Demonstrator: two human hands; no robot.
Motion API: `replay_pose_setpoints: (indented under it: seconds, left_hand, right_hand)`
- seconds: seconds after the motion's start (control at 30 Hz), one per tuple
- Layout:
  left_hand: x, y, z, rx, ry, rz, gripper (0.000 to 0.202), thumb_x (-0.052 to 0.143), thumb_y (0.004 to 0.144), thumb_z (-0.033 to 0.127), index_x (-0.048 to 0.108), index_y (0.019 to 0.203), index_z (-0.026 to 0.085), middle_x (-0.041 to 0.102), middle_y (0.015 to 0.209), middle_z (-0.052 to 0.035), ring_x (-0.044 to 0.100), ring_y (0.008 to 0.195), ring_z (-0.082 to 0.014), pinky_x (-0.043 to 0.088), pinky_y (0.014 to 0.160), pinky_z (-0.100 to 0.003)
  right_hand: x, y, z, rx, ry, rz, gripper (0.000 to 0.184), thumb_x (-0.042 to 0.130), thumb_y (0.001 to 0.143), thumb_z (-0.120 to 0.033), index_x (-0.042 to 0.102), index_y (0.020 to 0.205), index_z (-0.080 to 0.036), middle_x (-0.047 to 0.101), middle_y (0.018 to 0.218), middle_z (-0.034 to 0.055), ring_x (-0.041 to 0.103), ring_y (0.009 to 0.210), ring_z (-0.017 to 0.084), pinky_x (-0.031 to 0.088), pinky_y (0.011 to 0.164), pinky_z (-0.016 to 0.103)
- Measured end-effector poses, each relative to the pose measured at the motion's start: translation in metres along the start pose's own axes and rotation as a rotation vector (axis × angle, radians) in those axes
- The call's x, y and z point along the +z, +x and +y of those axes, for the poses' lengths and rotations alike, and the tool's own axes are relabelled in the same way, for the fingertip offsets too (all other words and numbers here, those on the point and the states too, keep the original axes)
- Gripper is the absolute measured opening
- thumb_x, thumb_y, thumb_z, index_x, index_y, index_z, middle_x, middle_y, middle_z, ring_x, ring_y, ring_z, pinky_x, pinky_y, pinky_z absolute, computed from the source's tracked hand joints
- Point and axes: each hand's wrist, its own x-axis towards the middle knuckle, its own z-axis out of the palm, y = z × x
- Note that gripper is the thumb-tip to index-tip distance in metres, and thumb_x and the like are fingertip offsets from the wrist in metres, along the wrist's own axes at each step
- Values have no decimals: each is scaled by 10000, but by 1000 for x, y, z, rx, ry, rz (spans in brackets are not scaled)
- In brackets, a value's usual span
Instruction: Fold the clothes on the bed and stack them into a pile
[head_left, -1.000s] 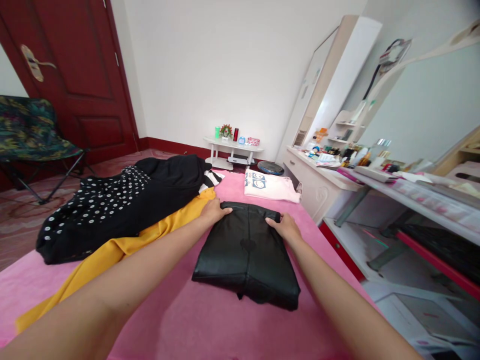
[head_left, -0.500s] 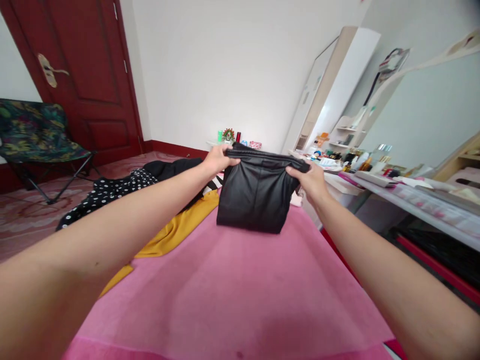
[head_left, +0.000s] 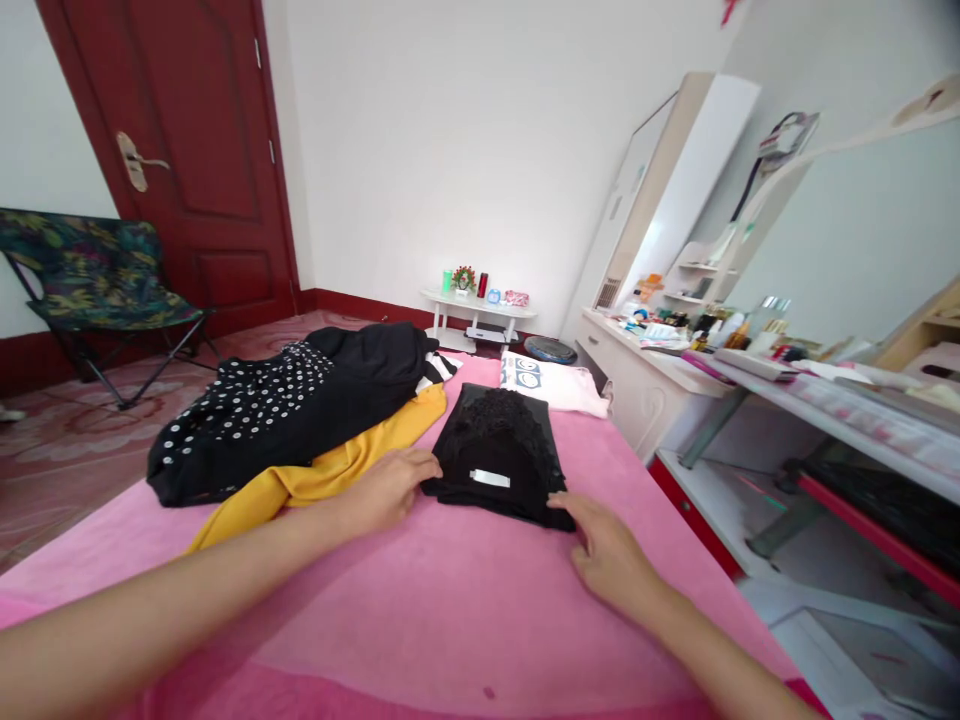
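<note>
A folded black top (head_left: 499, 440) lies flat on the pink bedspread (head_left: 465, 610). Lace trims its upper part, and a white label shows near its front edge. My left hand (head_left: 397, 485) rests by the near left corner, fingertips touching the cloth. At the near right corner, the extended fingers of my right hand (head_left: 607, 545) touch the edge, with the thumb apart from them. Neither hand lifts the cloth.
To the left lie a mustard-yellow garment (head_left: 322, 475) and a black garment with white dots (head_left: 247, 405). A folded white garment (head_left: 559, 383) lies beyond the top. On the right stands a cluttered dressing table (head_left: 675, 360); a camping chair (head_left: 97, 280) is far left.
The black top, held up in both hands before, now lies on the bedspread with its lace and label facing up. Both hands have come down and nearer, loosening their grip.
</note>
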Motion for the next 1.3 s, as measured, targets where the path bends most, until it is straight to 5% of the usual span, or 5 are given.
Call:
replay_pose_setpoints:
  seconds: [0.23, 0.4, 0.57, 0.67, 1.3]
  left_hand:
    - [-56, 124, 15, -80, 127, 148, 365, 473, 760, 88, 676, 1041, 201, 668, 1087, -33, 597, 1043, -189, 446, 945, -286]
    - [-14, 199, 28, -136, 139, 159, 391, 394, 874, 178, 566, 1224, 152, 574, 1249, -121, 542, 1141, -223, 414, 988, -342]
    - [66, 193, -6, -285, 131, 9, 520, 342, 917, 332, 375, 1410, 172, 361, 1470, -118, 291, 1367, -279, 249, 1104, -479]
    - [90, 186, -25, -371, 110, -50, 559, 260, 934, 383, 250, 1469, 221, 212, 1543, -61, 157, 1418, -251, 174, 1130, -486]
    - [82, 168, -14, -486, 88, -122, 625, 206, 915, 503, 204, 1484, 245, 124, 1560, -47, 112, 1429, -239, 117, 1140, -476]
  right_hand:
    - [-76, 140, -44, -22, 22, 389, 370, 497, 792, -224, 606, 1142, -180, 617, 1225, 62, 539, 1157, 191, 384, 1022, 352]
    - [-44, 226, -55, 46, -11, 478, 414, 399, 874, -214, 537, 1259, -151, 546, 1324, 61, 456, 1235, 151, 288, 1076, 298]
    - [53, 223, -7, 388, -55, 178, 482, 313, 932, -365, 466, 1350, -180, 417, 1440, 87, 264, 1374, 236, 145, 1114, 499]
    - [82, 216, 16, 496, -72, 9, 595, 240, 931, -508, 353, 1430, -205, 269, 1521, 60, 177, 1407, 229, 88, 1123, 513]
    - [74, 198, 7, 489, -121, -78, 725, 147, 897, -626, 212, 1485, -208, 120, 1563, 52, 57, 1430, 222, 68, 1135, 461]
